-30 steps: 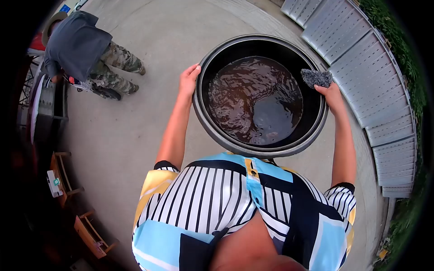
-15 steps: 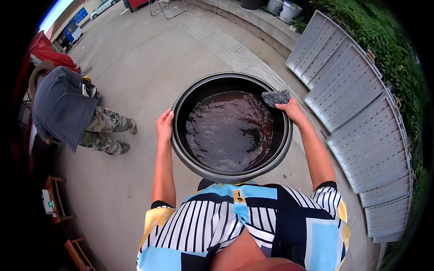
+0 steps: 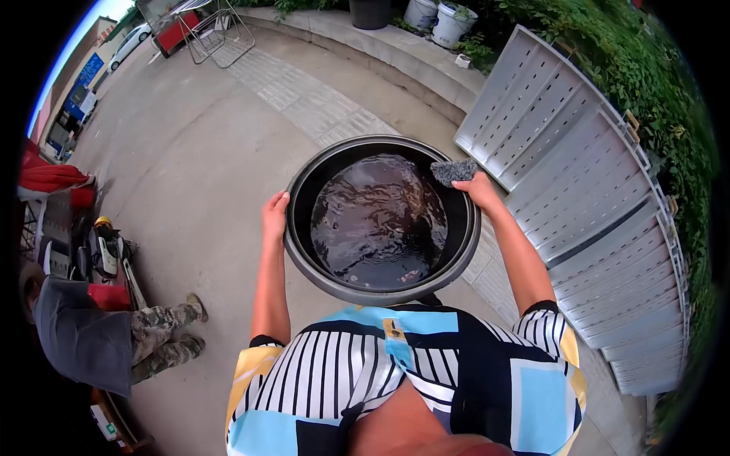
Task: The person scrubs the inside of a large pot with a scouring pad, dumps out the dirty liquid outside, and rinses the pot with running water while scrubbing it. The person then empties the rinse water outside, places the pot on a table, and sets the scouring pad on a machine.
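Observation:
A large round black basin [image 3: 450, 262] is held up in front of my body, with dark, rippling water [image 3: 372, 220] inside. My left hand [image 3: 275, 215] grips its left rim, thumb on top and the other fingers mostly hidden below. At the upper right rim, my right hand [image 3: 477, 190] is closed around a grey, mesh-like scouring pad [image 3: 454, 172]. That pad lies against the inside of the rim, and the same hand appears to support the basin there. The fingers under the rim are out of sight.
To the right, perforated metal panels [image 3: 525, 114] lean along green plants. A low concrete ledge [image 3: 365, 38] bears white buckets [image 3: 454, 24] and a dark pot [image 3: 370, 13]. Another person [image 3: 84, 327] in camouflage trousers stands at left. A metal folding frame [image 3: 217, 38] is farther ahead.
The view has shifted forward, with the ledge, buckets and folding frame now nearer and the other person lower at left. The water has sloshed; both hands keep their hold.

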Available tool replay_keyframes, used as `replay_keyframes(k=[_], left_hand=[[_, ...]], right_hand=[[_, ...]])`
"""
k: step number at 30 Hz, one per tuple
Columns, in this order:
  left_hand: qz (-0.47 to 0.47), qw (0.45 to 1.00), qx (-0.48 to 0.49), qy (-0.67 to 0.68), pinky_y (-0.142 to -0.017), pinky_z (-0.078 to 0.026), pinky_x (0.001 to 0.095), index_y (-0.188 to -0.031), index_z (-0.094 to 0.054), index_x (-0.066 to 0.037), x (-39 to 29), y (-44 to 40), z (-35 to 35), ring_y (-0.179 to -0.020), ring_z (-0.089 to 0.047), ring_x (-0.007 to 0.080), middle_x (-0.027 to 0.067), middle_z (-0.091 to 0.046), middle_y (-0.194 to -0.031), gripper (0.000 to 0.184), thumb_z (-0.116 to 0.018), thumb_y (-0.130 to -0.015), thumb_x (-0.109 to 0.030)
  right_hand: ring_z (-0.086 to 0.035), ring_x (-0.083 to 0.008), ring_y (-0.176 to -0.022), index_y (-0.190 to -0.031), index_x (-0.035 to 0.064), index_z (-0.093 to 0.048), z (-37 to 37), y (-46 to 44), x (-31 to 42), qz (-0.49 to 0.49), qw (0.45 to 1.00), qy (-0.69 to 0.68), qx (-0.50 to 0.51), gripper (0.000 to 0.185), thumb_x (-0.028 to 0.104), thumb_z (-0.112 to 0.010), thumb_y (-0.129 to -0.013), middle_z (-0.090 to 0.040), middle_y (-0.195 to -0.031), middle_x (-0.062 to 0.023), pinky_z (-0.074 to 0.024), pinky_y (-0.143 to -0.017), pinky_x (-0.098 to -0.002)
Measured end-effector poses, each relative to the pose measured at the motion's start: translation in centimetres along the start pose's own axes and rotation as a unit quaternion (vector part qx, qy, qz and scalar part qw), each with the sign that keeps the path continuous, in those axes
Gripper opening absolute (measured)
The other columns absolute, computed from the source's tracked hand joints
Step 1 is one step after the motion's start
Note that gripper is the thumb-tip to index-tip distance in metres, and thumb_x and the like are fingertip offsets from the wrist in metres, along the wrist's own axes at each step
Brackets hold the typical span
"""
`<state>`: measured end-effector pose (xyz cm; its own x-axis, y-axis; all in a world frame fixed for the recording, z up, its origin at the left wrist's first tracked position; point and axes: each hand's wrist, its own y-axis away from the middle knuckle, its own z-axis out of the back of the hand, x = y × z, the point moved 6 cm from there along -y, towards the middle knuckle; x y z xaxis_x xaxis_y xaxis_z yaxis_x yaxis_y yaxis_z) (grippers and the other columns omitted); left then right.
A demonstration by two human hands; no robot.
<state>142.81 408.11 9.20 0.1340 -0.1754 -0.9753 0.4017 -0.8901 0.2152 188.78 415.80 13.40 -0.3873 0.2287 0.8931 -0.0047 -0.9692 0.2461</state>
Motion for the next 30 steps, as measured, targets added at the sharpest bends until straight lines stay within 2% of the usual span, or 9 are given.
replay_keyframes(k=[7, 9, 13, 16, 18, 23, 26, 29, 30], left_hand=[[-0.008, 0.999, -0.054, 0.002, -0.07, -0.047, 0.0243, -0.109, -0.055, 0.006, -1.7, -17.0, -9.4, -0.078, -0.059, 0.0134, 0.0085, -0.063, -0.09, 0.035, -0.061, -0.082, -0.014], [0.001, 0.998, -0.067, 0.017, -0.068, -0.047, 0.0234, -0.11, -0.055, 0.006, -2.6, -20.7, -11.6, -0.076, -0.06, 0.0128, 0.0083, -0.063, -0.09, 0.035, -0.061, -0.082, -0.014], [-0.02, 0.993, -0.098, 0.07, -0.066, -0.048, 0.0233, -0.117, -0.049, 0.006, -1.0, -28.4, -12.1, -0.075, -0.06, 0.0131, 0.01, -0.063, -0.087, 0.039, -0.058, -0.084, -0.013], [-0.053, 0.992, -0.109, 0.02, -0.067, -0.048, 0.0238, -0.12, -0.047, 0.006, -0.6, -36.8, -11.9, -0.076, -0.06, 0.014, 0.0117, -0.063, -0.09, 0.039, -0.055, -0.086, -0.011], [-0.079, 0.993, -0.084, 0.028, -0.07, -0.048, 0.0237, -0.12, -0.047, 0.006, -1.3, -41.9, -13.0, -0.079, -0.06, 0.0141, 0.0122, -0.062, -0.094, 0.038, -0.055, -0.086, -0.011], [-0.117, 0.987, -0.07, -0.088, -0.079, -0.046, 0.0241, -0.12, -0.048, 0.006, -5.3, -53.5, -10.2, -0.088, -0.057, 0.0134, 0.0112, -0.06, -0.103, 0.038, -0.053, -0.087, -0.013], [-0.041, 0.985, -0.044, -0.163, -0.08, -0.045, 0.0246, -0.119, -0.05, 0.005, -10.1, -55.8, -13.3, -0.088, -0.058, 0.0145, 0.0109, -0.061, -0.102, 0.037, -0.052, -0.088, -0.015], [0.012, 0.957, -0.03, -0.288, -0.078, -0.046, 0.0265, -0.115, -0.052, 0.007, -11.0, -61.0, -17.5, -0.086, -0.058, 0.0156, 0.013, -0.062, -0.099, 0.036, -0.052, -0.087, -0.016], [0.024, 0.942, -0.031, -0.335, -0.077, -0.046, 0.0276, -0.113, -0.053, 0.008, -10.6, -62.6, -19.8, -0.085, -0.059, 0.0167, 0.0137, -0.062, -0.098, 0.036, -0.053, -0.086, -0.016]], right_hand=[[-0.061, -0.019, -0.072, -0.091, -0.0043, -0.062, 2.5, -25.9, 2.3, 0.056, 0.997, 0.05, -0.008, 0.029, 0.015, -0.07, -0.071, -0.065, -0.083, -0.0112, -0.047, -0.07, -0.0316], [-0.063, -0.0215, -0.072, -0.09, -0.0053, -0.062, 2.2, -31.8, 6.7, -0.036, 0.998, 0.049, 0.026, 0.032, 0.018, -0.071, -0.07, -0.065, -0.08, -0.0131, -0.0471, -0.069, -0.0337], [-0.063, -0.0258, -0.074, -0.089, -0.0061, -0.061, -0.9, -43.9, 8.5, 0.084, 0.99, 0.114, -0.004, 0.04, 0.027, -0.073, -0.068, -0.065, -0.081, -0.0174, -0.0469, -0.071, -0.0351], [-0.063, -0.0281, -0.08, -0.091, -0.0022, -0.062, -4.2, -54.2, 6.2, 0.01, 0.995, 0.1, 0.018, 0.038, 0.026, -0.072, -0.068, -0.065, -0.085, -0.0176, -0.0465, -0.073, -0.0366], [-0.062, -0.0308, -0.087, -0.095, -0.0003, -0.062, -6.5, -54.9, 5.8, 0.058, 0.995, 0.082, -0.013, 0.038, 0.026, -0.071, -0.069, -0.063, -0.092, -0.0199, -0.046, -0.077, -0.0371], [-0.06, -0.0307, -0.091, -0.101, 0.0022, -0.059, -13.2, -61.1, 3.3, 0.007, 1.0, -0.003, 0.008, 0.039, 0.026, -0.068, -0.072, -0.063, -0.096, -0.0177, -0.0455, -0.079, -0.0361], [-0.06, -0.0293, -0.092, -0.104, 0.0039, -0.058, -16.0, -61.6, 0.8, -0.08, 0.993, -0.066, 0.052, 0.04, 0.025, -0.068, -0.072, -0.063, -0.097, -0.0165, -0.0444, -0.08, -0.0347], [-0.059, -0.0309, -0.093, -0.103, 0.0029, -0.059, -18.8, -66.1, -6.7, -0.145, 0.982, -0.073, 0.093, 0.043, 0.03, -0.068, -0.071, -0.063, -0.096, -0.0185, -0.0445, -0.081, -0.0364], [-0.059, -0.0321, -0.094, -0.101, 0.0009, -0.059, -16.5, -67.0, -5.8, -0.161, 0.978, -0.074, 0.11, 0.045, 0.032, -0.069, -0.07, -0.062, -0.097, -0.0206, -0.0447, -0.081, -0.0376]])
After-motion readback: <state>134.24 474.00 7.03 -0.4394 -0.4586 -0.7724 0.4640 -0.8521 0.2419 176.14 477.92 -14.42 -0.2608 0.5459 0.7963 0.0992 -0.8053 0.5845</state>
